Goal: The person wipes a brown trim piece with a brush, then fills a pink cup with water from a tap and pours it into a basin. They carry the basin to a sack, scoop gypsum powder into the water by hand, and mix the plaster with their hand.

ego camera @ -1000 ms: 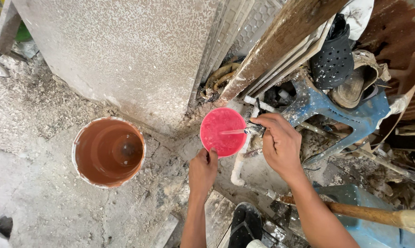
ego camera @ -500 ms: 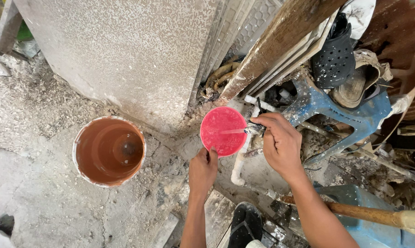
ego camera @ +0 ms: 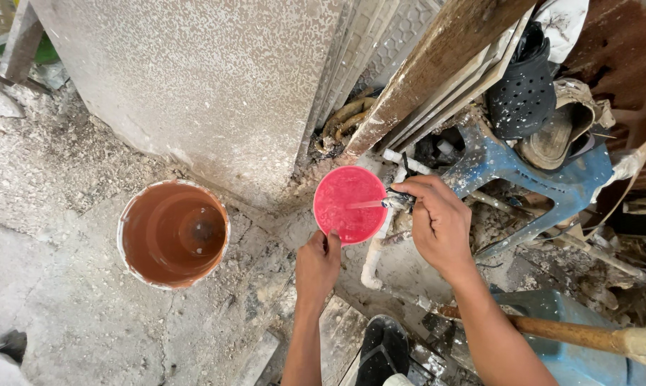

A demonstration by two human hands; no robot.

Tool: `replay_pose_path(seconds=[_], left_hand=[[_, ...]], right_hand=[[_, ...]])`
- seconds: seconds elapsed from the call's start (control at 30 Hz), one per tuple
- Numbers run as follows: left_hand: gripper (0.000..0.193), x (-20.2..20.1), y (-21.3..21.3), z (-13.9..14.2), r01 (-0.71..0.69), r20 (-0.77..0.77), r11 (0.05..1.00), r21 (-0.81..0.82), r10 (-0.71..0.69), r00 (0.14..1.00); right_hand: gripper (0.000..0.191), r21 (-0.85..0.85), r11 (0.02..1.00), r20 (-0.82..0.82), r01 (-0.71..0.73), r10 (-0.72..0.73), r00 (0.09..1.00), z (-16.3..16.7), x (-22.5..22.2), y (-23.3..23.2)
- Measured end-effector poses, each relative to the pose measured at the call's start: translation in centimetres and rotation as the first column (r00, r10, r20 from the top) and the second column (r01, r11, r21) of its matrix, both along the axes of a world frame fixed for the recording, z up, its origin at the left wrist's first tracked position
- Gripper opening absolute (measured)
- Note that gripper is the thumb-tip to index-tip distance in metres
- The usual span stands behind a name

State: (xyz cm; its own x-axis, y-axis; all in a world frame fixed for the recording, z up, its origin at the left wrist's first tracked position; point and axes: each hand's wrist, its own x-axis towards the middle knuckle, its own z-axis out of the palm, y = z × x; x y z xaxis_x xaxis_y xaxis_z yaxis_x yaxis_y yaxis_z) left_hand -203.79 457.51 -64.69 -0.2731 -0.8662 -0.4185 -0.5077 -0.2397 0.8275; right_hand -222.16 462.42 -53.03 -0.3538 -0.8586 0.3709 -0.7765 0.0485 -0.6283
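Pink cup (ego camera: pixel 349 204) was found held under a small tap (ego camera: pixel 396 202), close to the foot of the grey speckled wall (ego camera: pixel 194 78), its open mouth turned up toward the camera. Compared with the frame half a second before, no clear change was noted: cup, both hands and bucket were seen in the same places, and the same thin stream was seen crossing the cup's mouth.

Left hand (ego camera: pixel 318 266) was recorded at the cup's near rim, fingers closed on the rim, thumb on the edge. Right hand (ego camera: pixel 439 225) was recorded at the tap, thumb and forefinger pinched on its handle, the other fingers curled in.

Cup axis was judged roughly vertical, slightly tilted toward the viewer; as a round vessel seen from above, no long side was apparent. The water stream was seen running nearly level from the tap at the cup's right edge toward its centre. A white pipe (ego camera: pixel 375 250) was noted passing down behind the cup.

An orange-brown bucket (ego camera: pixel 173 233) was noted standing upright on the rubble floor, well to the left of the cup. A blue plastic stool (ego camera: pixel 530 179) lay tipped to the right of the tap, with a black perforated clog (ego camera: pixel 526 93) above it.
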Motion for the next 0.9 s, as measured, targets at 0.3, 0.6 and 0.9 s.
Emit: replay_pose_path(seconds=[0.3, 0.6, 0.9], left_hand=[[0.042, 0.0, -0.3, -0.7, 0.001, 0.008, 0.996, -0.091, 0.0, 1.0], [0.039, -0.2, -0.5, -0.9, 0.013, -0.058, 1.0, 0.017, -0.012, 0.998], [0.041, -0.5, -0.7, -0.6, -0.015, -0.048, 1.0, 0.017, 0.016, 0.999]], right_hand=[[0.038, 0.015, 1.0, 0.033, -0.003, 0.003, 0.999, -0.1, -0.2, -0.4], [0.039, -0.014, 0.998, 0.012, -0.058, 0.058, 0.998, -0.1, -0.3, -0.3], [0.03, -0.19, 0.973, 0.136, -0.129, 0.156, 0.978, -1.6, -1.3, 0.8]])
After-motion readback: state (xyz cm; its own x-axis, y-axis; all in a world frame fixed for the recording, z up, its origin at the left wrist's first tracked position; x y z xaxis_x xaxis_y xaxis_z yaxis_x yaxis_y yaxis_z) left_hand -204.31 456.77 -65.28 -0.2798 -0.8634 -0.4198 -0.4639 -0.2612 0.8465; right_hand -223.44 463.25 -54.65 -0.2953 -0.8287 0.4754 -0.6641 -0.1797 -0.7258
